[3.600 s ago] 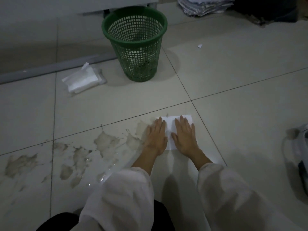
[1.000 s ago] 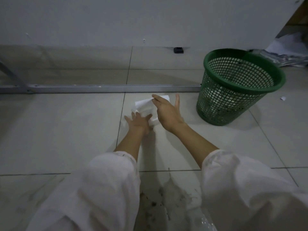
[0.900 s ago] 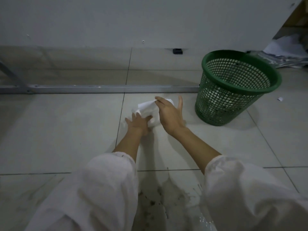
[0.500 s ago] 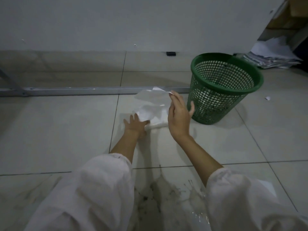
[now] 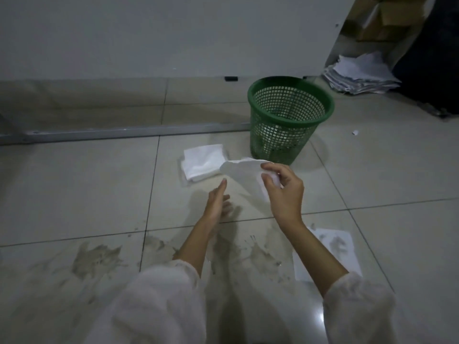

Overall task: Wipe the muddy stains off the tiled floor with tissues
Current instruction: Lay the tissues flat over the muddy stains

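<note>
**Fresh tissue in hand over muddy tiles**

Muddy stains (image 5: 96, 256) smear the lower-left tiles. At centre, the left hand (image 5: 216, 204) hangs with fingers straight, holding nothing, below the tissue pack (image 5: 202, 162). Right of it, the right hand (image 5: 283, 189) pinches a white tissue (image 5: 244, 175), which drapes leftward from the fingertips. A soiled tissue (image 5: 327, 256) lies lower right; a green basket (image 5: 289, 120) stands above.

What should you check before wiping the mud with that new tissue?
1. Fresh tissue pinched in right hand: ok.
2. Tissue free of the tissue pack: ok.
3. Left hand free to help: ok, open, holding nothing.
4. Mud left to wipe: ok, lots near the knees.
5. Used tissue binned: not ok, lying dirty on the floor.
6. Green basket within reach: ok, probably.
</note>
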